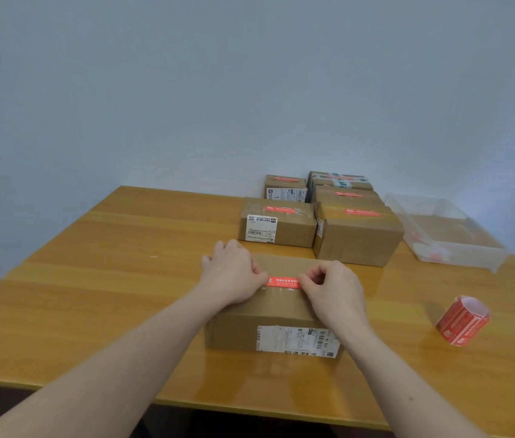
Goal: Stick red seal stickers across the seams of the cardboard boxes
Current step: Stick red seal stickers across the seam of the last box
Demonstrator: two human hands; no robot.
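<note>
A cardboard box (275, 308) with a white shipping label on its front stands near the table's front edge. A red seal sticker (283, 282) lies across the taped seam on its top. My left hand (234, 276) pinches the sticker's left end. My right hand (332, 286) pinches its right end with curled fingers. Both sticker ends are hidden under my fingertips. A roll of red seal stickers (461, 322) lies on the table to the right.
Several cardboard boxes with red stickers on their tops, such as the box (276, 227), are grouped behind the near one. A clear plastic bin (445, 232) stands at the back right. The wooden table (107, 279) meets a blue wall behind.
</note>
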